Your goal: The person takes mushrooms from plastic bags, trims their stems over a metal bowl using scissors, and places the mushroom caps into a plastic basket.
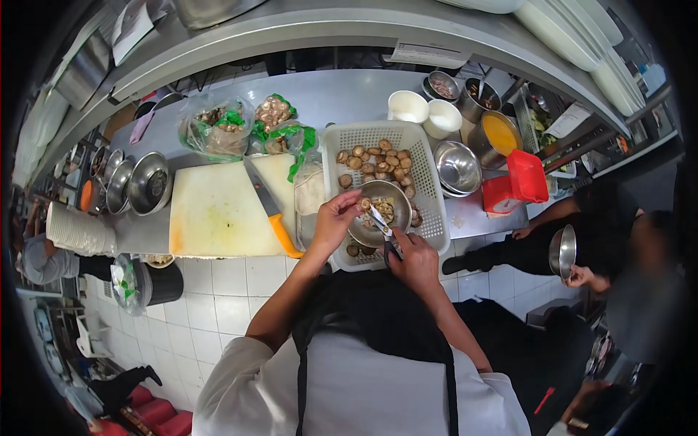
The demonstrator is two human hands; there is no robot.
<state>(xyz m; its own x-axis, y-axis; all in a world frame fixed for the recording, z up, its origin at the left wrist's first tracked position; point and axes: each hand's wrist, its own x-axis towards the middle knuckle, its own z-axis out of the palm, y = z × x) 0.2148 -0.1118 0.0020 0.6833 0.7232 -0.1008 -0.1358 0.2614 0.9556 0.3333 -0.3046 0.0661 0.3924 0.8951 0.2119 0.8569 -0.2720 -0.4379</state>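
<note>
Between the fingertips of my left hand (340, 216) is a mushroom (366, 206), held over a metal bowl (400, 200). My right hand (416, 256) is closed round the dark handles of a pair of scissors (379, 219), whose blades reach toward the mushroom. Small pale cut pieces (387, 210) lie in the bowl. Beneath it, a white perforated basket (430, 167) holds many brown mushrooms (380, 164), gathered mostly beyond the bowl. The bowl hides part of the basket floor.
Left of the basket lies a cutting board (211, 207) with an orange-handled knife (270, 211). Plastic bags (214, 127) stand behind. Metal bowls (458, 167), a red container (525, 178) and a pot of yellow liquid (500, 132) are at right. A person holds a metal bowl (563, 251).
</note>
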